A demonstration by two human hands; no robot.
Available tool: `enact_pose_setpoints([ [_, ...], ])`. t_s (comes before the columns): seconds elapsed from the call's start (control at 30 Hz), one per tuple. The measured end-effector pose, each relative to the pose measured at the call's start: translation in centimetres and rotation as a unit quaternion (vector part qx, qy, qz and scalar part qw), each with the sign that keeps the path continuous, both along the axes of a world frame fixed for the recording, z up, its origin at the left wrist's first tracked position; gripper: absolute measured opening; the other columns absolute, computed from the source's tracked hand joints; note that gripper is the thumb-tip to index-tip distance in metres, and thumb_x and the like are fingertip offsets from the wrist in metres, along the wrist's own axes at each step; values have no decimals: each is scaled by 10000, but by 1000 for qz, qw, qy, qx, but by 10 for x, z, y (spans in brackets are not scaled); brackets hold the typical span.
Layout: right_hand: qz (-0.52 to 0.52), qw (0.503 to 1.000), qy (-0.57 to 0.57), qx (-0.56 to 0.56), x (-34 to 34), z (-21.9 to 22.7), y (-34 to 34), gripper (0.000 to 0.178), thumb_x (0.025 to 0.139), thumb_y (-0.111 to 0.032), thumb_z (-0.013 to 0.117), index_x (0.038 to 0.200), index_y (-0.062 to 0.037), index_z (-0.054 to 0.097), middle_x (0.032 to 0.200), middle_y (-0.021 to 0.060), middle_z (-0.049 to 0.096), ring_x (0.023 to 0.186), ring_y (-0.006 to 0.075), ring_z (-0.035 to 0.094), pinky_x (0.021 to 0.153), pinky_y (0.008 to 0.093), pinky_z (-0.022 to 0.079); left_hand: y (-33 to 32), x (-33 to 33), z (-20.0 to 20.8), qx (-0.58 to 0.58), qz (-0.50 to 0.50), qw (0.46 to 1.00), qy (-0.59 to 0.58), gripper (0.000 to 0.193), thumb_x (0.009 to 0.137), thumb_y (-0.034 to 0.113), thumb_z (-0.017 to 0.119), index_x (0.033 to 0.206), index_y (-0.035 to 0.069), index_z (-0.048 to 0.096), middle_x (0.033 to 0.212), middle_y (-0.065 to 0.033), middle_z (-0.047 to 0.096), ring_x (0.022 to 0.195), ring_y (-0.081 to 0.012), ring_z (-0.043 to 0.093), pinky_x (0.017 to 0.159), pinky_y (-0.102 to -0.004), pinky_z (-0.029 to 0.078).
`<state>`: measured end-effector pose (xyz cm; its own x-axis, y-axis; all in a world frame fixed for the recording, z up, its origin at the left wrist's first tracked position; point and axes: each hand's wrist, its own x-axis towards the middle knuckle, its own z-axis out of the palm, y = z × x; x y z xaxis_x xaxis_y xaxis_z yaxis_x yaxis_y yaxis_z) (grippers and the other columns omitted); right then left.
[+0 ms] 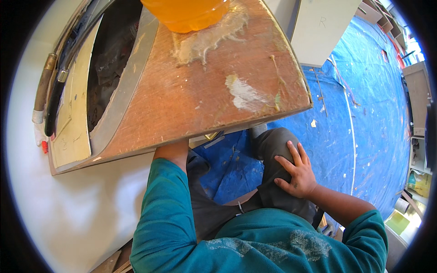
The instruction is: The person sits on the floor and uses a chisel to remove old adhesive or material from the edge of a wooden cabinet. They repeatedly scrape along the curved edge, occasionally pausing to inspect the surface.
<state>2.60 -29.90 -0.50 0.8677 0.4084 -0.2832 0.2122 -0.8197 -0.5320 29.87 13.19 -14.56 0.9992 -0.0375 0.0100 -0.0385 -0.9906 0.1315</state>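
Note:
My left forearm point(175, 153) reaches beneath the front edge of a worn wooden bench top point(182, 100), which hides the hand and whatever it may touch. My right hand point(298, 176) rests on my right knee, its fingers spread over the dark trousers point(273, 143) and nothing in it. On the bench top, toward its far side, stands an orange translucent container point(186, 16), cut off by the upper rim of the view. Dried glue-like residue point(200, 48) spreads around its base, and a white smear point(243, 93) marks the wood nearer me.
A dark recess point(107, 73) opens at the bench's left, beside a cream strip point(77, 104). Two handled tools, one brown point(44, 86) and one black point(55, 102), lie along the far left. Blue sheeting point(334, 145) covers the floor; a white panel point(323, 29) stands beyond the bench.

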Motion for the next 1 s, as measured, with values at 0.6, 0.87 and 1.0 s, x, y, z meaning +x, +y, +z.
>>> enact_pose_setpoints([
  [0.6, -5, 1000, -10, 9, 0, 0, 1, 672, 802, -447, 743, 1414, -232, 568, 1643, 231, 231, 1499, 535, 166, 1177, 636, 223, 10, -2, 2, -2, 7, 1000, 1, 420, 923, 372, 644, 1234, 92, 682, 1241, -190, 664, 1170, -357, 612, 1015, -442, 475],
  [0.87, -7, 1000, -5, -1, 0, 2, 1, 667, 803, -450, 735, 1412, -236, 569, 1643, 228, 232, 1499, 532, 163, 1176, 634, 225, 13, 2, 2, -5, 10, 1000, 0, 413, 925, 368, 645, 1227, 88, 685, 1231, -188, 668, 1163, -353, 617, 1011, -439, 477],
  [1.0, -2, 1000, -5, 0, 0, -1, 0, 666, 807, -454, 729, 1416, -238, 566, 1643, 230, 229, 1497, 534, 168, 1175, 634, 225, 17, 0, 2, -2, 15, 1000, 0, 410, 927, 366, 646, 1224, 86, 686, 1226, -187, 671, 1159, -351, 620, 1008, -438, 479],
])
